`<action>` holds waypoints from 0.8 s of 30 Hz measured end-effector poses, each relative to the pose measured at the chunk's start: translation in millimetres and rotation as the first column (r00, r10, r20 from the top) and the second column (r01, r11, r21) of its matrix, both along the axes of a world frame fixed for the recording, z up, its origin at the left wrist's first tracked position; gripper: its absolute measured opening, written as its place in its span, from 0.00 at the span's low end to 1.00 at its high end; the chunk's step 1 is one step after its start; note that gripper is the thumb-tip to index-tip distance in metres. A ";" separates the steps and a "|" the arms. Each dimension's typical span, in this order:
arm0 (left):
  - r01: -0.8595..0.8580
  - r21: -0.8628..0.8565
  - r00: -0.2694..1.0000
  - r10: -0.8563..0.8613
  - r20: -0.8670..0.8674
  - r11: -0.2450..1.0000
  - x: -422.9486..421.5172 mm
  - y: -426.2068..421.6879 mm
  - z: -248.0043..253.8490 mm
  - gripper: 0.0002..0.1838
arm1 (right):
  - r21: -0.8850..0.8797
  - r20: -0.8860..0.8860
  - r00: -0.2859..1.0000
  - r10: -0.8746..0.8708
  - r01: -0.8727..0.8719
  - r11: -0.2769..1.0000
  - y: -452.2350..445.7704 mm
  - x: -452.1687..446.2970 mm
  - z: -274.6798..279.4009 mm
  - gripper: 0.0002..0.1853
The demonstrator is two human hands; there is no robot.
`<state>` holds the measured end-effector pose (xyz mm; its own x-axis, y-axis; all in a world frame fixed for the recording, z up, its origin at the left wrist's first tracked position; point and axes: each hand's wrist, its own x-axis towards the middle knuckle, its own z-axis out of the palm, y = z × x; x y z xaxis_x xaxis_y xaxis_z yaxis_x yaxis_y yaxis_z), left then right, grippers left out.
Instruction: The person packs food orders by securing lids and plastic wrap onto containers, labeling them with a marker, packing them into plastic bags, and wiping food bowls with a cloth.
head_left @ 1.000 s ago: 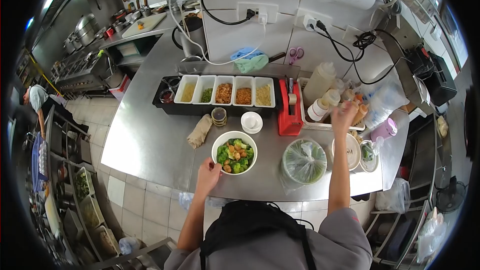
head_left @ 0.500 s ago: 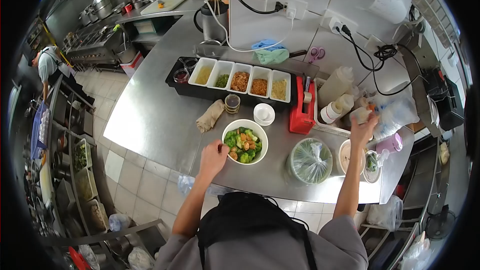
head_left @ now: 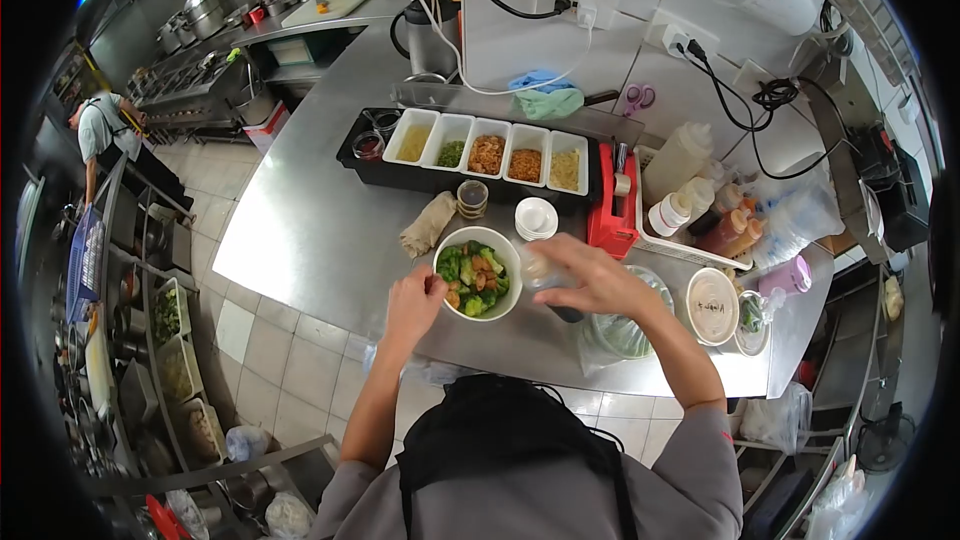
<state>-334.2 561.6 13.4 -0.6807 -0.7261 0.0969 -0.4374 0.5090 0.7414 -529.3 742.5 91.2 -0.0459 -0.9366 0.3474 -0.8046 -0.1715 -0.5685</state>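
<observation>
A white bowl (head_left: 512,298) of broccoli and brown chunks (head_left: 478,280) stands on the steel counter. At its left rim is my left hand (head_left: 413,302), with thumb and fingers closed on the edge. My right hand (head_left: 600,285) is just right of the bowl, its thumb and fingers around a small translucent bottle (head_left: 545,275) with a dark end. The bottle is tilted and partly blurred, and its contents cannot be made out. Below and behind the right hand, a round container under clear plastic (head_left: 640,332) is partly hidden.
A black rack (head_left: 400,175) with white food tubs, stacked small cups (head_left: 536,218), a brown cloth (head_left: 428,225), a red tape dispenser (head_left: 612,215) and a bottle basket (head_left: 690,250) stand beyond the bowl. A lidded tub (head_left: 712,308) is at right. A co-worker (head_left: 110,130) stands far left.
My right hand has come left from the bottle basket to the bowl, bringing the small bottle. My left hand remains at the bowl's left rim. The camera view has shifted.
</observation>
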 end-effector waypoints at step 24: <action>-0.035 0.097 0.999 0.037 -0.023 0.995 5.5 -19.8 -20.6 0.10 | 0.388 -0.426 0.885 0.190 -0.011 0.921 -48.4 0.0 -8.8 0.26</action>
